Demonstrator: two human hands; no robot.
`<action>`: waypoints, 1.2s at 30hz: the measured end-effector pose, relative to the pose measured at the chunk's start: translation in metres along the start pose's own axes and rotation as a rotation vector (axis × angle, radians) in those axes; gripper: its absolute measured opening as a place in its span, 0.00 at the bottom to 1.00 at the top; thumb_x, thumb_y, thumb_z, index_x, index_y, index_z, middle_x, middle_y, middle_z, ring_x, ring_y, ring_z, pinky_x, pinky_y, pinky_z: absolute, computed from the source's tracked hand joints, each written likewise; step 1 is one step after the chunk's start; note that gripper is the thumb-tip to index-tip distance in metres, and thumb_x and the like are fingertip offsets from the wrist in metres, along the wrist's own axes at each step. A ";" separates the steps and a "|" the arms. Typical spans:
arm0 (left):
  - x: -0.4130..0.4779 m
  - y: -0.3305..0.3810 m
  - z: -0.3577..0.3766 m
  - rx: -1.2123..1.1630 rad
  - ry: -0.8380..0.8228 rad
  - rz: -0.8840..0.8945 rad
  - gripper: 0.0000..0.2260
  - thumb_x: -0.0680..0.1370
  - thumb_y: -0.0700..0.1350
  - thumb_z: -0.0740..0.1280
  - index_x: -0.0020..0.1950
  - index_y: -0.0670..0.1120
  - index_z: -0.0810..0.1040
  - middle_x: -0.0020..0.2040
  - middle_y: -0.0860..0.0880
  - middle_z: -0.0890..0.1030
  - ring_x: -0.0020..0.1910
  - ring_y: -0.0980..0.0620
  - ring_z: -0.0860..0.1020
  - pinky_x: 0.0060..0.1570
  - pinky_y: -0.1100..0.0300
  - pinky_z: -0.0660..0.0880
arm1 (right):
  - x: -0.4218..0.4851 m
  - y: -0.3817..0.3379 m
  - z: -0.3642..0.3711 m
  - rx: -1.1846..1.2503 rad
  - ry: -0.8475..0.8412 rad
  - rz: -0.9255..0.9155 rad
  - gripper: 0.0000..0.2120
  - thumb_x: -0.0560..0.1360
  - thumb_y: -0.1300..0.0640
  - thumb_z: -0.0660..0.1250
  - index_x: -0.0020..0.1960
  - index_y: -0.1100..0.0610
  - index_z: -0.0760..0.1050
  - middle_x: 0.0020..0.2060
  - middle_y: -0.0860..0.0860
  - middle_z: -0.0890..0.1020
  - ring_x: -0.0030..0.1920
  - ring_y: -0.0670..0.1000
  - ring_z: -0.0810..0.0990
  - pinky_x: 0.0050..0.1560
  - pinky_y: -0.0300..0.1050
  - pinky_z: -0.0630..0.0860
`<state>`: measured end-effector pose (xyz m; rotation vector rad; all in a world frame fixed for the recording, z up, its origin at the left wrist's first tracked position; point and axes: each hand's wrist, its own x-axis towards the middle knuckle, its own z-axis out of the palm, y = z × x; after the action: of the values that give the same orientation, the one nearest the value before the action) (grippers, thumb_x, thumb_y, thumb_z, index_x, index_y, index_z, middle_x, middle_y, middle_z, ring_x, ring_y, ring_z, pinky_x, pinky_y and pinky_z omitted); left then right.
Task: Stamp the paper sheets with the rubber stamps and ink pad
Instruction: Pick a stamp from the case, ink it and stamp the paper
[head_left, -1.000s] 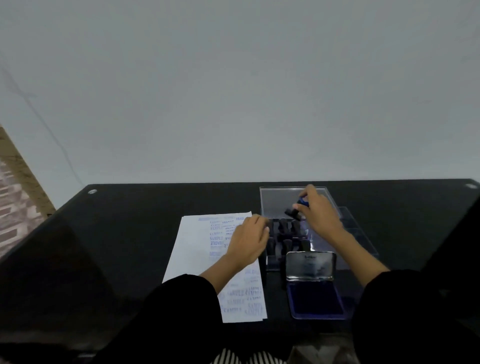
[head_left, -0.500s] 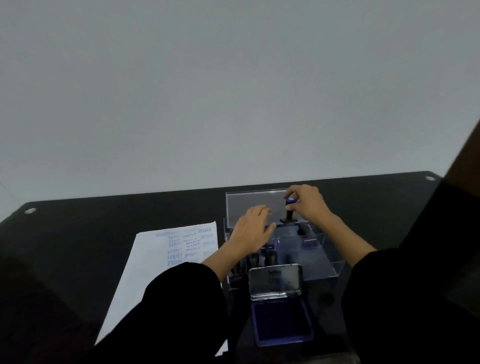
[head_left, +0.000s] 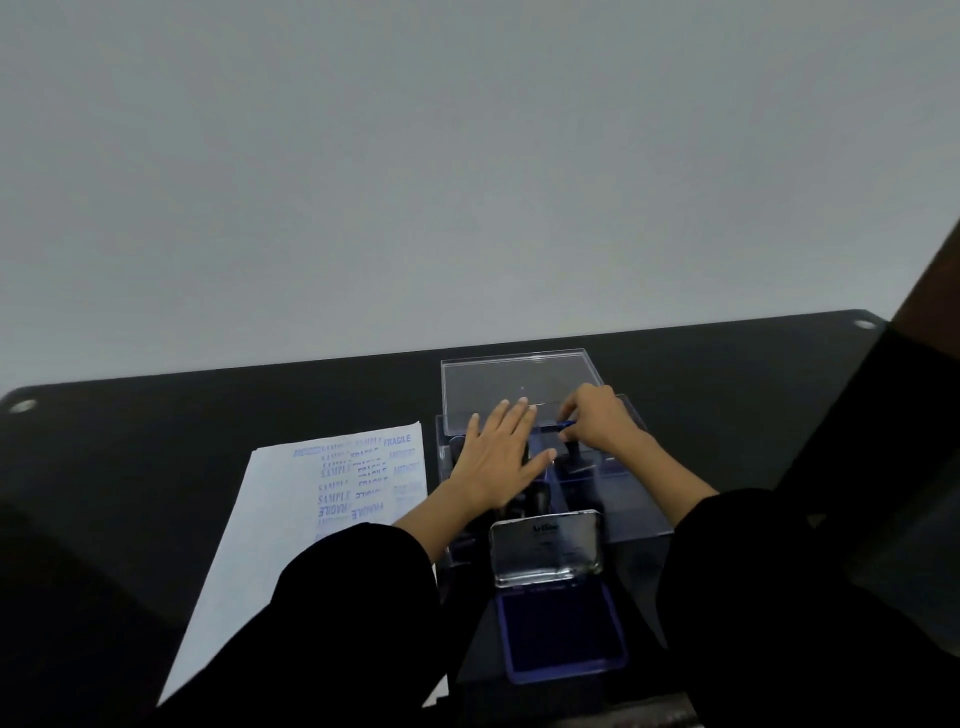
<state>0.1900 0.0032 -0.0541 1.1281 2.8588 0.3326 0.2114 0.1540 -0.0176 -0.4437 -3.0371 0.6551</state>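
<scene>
Right hand pinches a stamp; left hand spread, fingers straight. I fear the stamp snagging the box wall.

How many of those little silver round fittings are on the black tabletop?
2. One silver fitting sits at the far left corner of the table, the other at the far right corner. The near corners are out of view, so more may be hidden.

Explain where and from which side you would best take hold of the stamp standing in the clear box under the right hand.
Take the stamp by the blue-capped top of its handle, coming from straight above. It stands upright with its base down inside the clear box, whose walls would block a sideways approach. The right hand pinches it just there.
</scene>
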 end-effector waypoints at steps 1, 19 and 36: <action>0.000 0.000 0.000 -0.004 0.005 0.000 0.29 0.81 0.59 0.50 0.77 0.46 0.48 0.78 0.49 0.47 0.77 0.50 0.45 0.74 0.44 0.44 | 0.001 0.000 0.002 -0.003 0.001 0.004 0.12 0.71 0.59 0.72 0.54 0.61 0.80 0.53 0.57 0.83 0.54 0.55 0.80 0.59 0.50 0.76; -0.002 -0.001 0.004 -0.032 0.020 0.003 0.28 0.81 0.59 0.49 0.77 0.46 0.49 0.78 0.49 0.47 0.77 0.50 0.44 0.74 0.44 0.43 | -0.001 0.010 0.016 0.009 0.020 0.063 0.12 0.73 0.58 0.70 0.56 0.60 0.78 0.54 0.58 0.81 0.56 0.56 0.79 0.56 0.47 0.74; -0.024 -0.052 -0.026 -0.044 0.105 -0.059 0.21 0.82 0.50 0.52 0.75 0.48 0.59 0.77 0.50 0.57 0.76 0.52 0.53 0.74 0.51 0.50 | -0.008 -0.040 0.007 -0.045 0.249 -0.188 0.12 0.77 0.61 0.63 0.59 0.58 0.77 0.56 0.55 0.78 0.59 0.54 0.75 0.56 0.46 0.72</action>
<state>0.1690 -0.0547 -0.0413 1.0464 2.9518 0.4626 0.2079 0.1143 -0.0073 -0.2170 -2.8156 0.4823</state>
